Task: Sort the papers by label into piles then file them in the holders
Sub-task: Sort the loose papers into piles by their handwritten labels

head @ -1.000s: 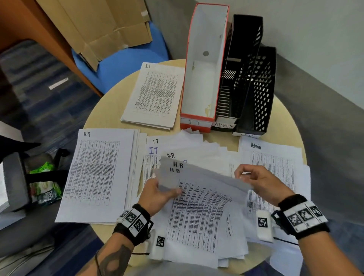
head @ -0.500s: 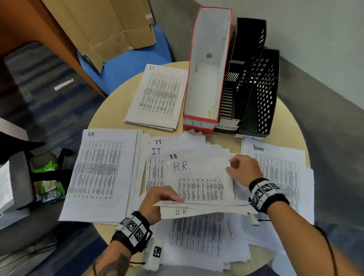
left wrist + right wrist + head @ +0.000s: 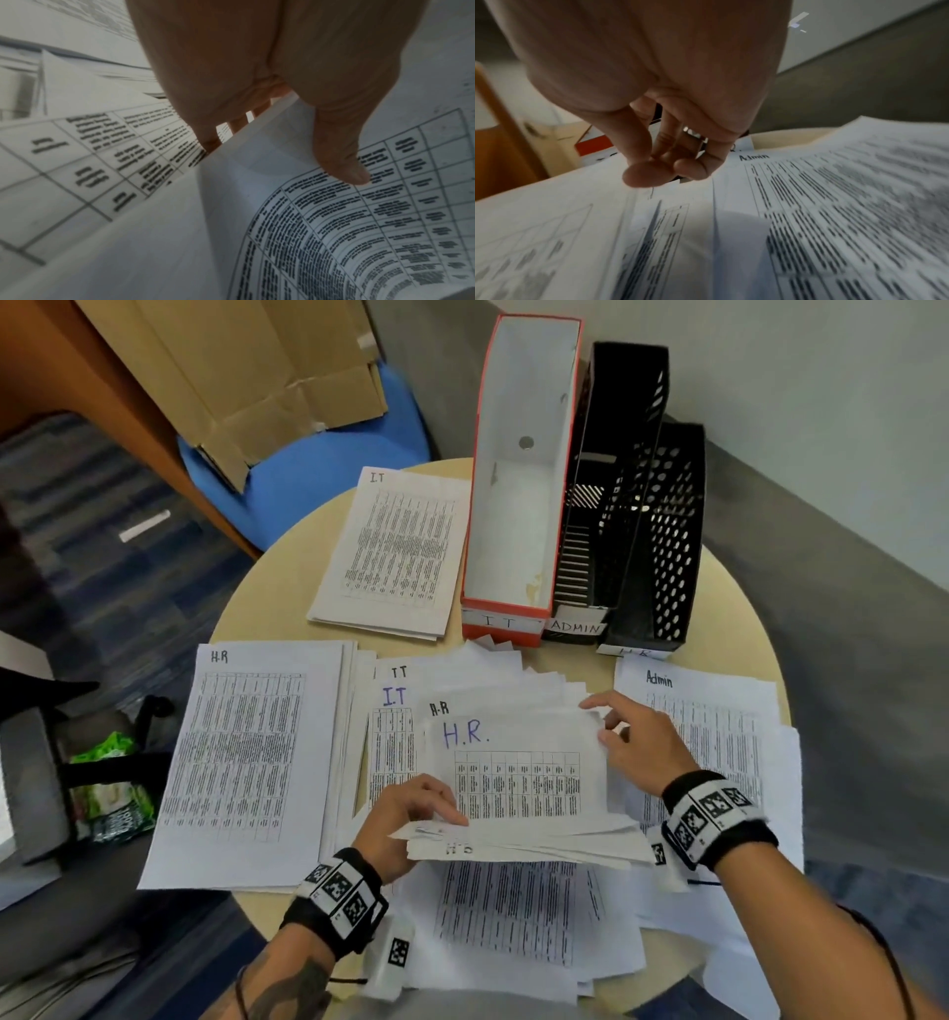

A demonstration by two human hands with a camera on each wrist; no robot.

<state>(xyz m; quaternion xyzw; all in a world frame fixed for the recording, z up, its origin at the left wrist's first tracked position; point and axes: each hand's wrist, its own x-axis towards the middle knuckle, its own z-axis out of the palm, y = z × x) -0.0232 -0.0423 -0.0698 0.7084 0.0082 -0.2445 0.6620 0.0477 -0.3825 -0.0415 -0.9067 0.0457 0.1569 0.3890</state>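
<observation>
Loose papers (image 3: 477,675) crowd the three holders (image 3: 580,505)

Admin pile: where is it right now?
In the head view the Admin pile lies at the table's right edge, just in front of the black holders, and the right hand partly covers its left side.

Head view: we get even, soft indoor light, no glare on the white papers (image 3: 518,778), and wide-angle bowing at the frame edges. Left wrist view: dimmer and grey-tinted; the left hand (image 3: 270,81) casts a soft shadow just beneath its fingertips, and print curves strongly. Right wrist view: the right hand (image 3: 654,91) looks blurred, and text beyond its fingers smears.
</observation>
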